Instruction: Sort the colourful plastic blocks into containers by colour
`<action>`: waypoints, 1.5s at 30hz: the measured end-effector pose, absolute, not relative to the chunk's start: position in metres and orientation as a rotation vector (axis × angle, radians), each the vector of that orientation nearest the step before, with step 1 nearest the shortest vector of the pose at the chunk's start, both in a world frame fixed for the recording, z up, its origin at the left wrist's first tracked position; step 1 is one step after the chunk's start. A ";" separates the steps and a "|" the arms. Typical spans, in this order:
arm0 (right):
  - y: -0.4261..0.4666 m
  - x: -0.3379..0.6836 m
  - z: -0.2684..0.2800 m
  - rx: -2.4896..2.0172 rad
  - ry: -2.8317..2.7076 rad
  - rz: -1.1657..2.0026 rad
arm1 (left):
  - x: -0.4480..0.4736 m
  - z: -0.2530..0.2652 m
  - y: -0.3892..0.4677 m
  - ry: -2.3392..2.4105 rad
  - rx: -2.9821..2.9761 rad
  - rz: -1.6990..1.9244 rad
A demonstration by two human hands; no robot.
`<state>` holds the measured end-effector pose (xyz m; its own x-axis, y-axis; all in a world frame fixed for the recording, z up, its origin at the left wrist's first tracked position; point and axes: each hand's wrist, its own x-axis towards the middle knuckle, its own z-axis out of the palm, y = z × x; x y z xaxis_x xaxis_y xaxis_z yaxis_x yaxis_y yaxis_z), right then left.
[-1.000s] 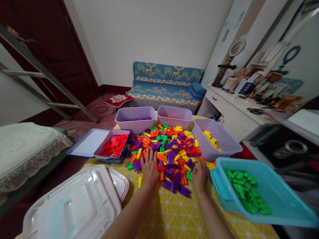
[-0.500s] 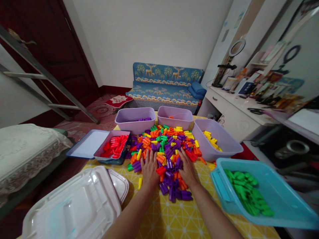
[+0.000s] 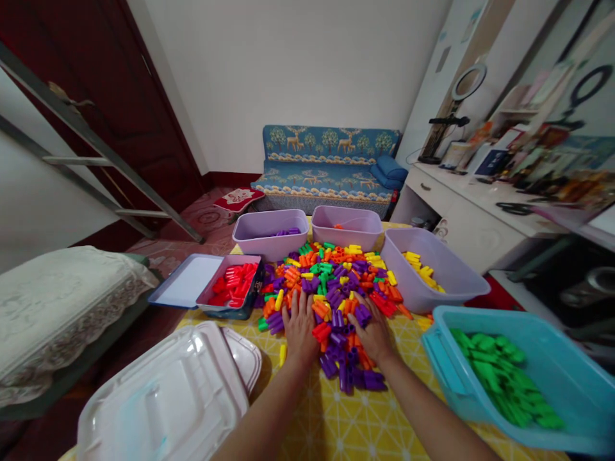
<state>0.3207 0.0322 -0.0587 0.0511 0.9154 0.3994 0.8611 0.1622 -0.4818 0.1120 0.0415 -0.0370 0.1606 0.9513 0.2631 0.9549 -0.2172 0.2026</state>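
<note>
A mixed pile of small tube-shaped plastic building pieces in purple, orange, yellow, green and red lies on the table. My left hand rests at the pile's near left side, palm down, its fingers stretched and apart, with no piece held. On the near right side, my right hand has a purple plastic piece between its thumb and fingers. More purple pieces lie loose between my wrists. A single yellow piece lies left of my left wrist.
Lilac bins hold purple pieces, a little orange and yellow pieces. A hinged tin holds red pieces; a turquoise bin holds green ones. White lids lie front left on the yellow tablecloth. A sofa stands behind.
The view has shifted, so everything sits further right. My right hand's fingers have closed around a purple piece. My left hand stays spread on the pile.
</note>
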 end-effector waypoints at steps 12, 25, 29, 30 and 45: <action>0.032 0.320 -0.059 -1.709 -1.757 0.124 | 0.112 -0.039 0.042 -1.955 -2.387 -0.532; 0.031 0.318 -0.055 -1.710 -1.727 0.147 | 0.112 -0.041 0.044 -1.938 -2.389 -0.504; 0.031 0.318 -0.055 -1.678 -1.711 0.138 | 0.111 -0.039 0.043 -1.926 -2.403 -0.506; 0.031 0.318 -0.055 -1.674 -1.710 0.135 | 0.111 -0.039 0.043 -1.923 -2.406 -0.507; 0.030 0.317 -0.053 -1.680 -1.694 0.169 | 0.111 -0.038 0.042 -1.925 -2.400 -0.491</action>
<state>0.3174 0.0304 -0.0533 0.1223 0.9099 0.3965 0.8135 0.1369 -0.5652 0.1114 0.0424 -0.0376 0.1871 0.9476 0.2589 0.9559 -0.2364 0.1744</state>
